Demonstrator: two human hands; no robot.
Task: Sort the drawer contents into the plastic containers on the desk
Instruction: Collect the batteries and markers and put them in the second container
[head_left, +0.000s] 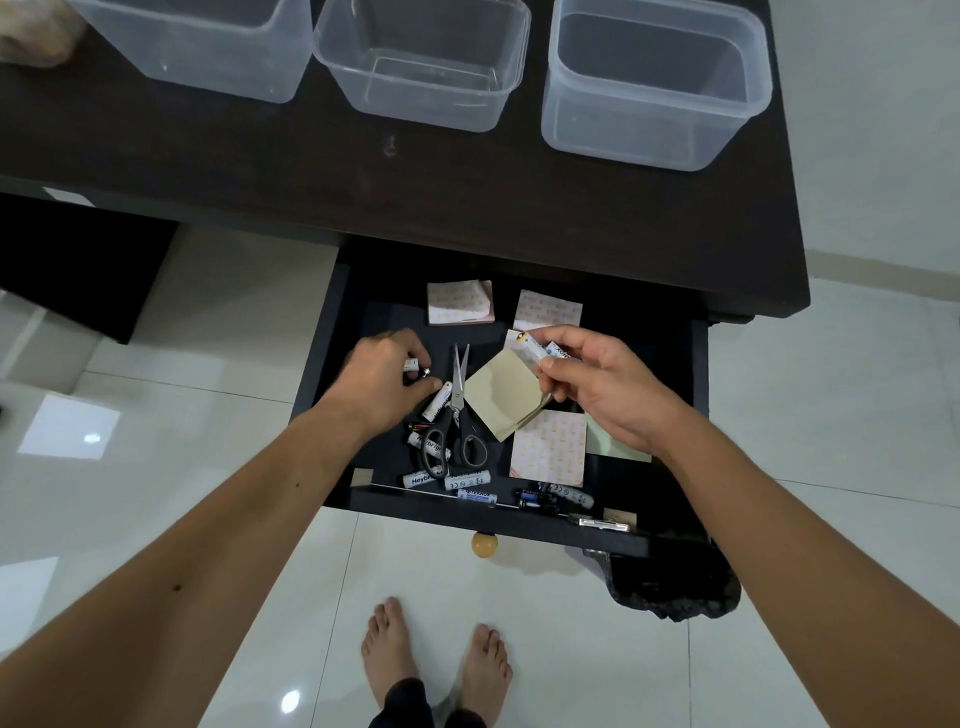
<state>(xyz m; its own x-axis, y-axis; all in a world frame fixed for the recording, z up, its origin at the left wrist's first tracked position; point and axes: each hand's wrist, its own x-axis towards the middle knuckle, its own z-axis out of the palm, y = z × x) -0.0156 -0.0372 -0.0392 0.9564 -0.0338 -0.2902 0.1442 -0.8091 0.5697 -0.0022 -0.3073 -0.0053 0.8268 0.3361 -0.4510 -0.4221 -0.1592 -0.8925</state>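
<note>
Three clear plastic containers are lined along the desk (519, 197): the left container (208, 47) is cut off by the top edge, the middle container (423, 67) and right container (654, 83) are seen whole. Nothing can be made out inside any of them.

Partly hidden under the right hand (597, 384), a pale green sticky pad (618, 449) is noted. White batteries (540, 351) are pinched between that hand's thumb and fingers; their count is hard to tell. A small white battery (413, 365) is gripped in the curled fingers of the left hand (387, 376), mostly covered.

The open drawer (696, 364) is dark. In it are seen black-handled scissors (457, 415), blades closed, a tan pad (506, 392), patterned pink pads (460, 302), and loose white batteries (467, 480) near the front edge, labels only partly legible.
</note>
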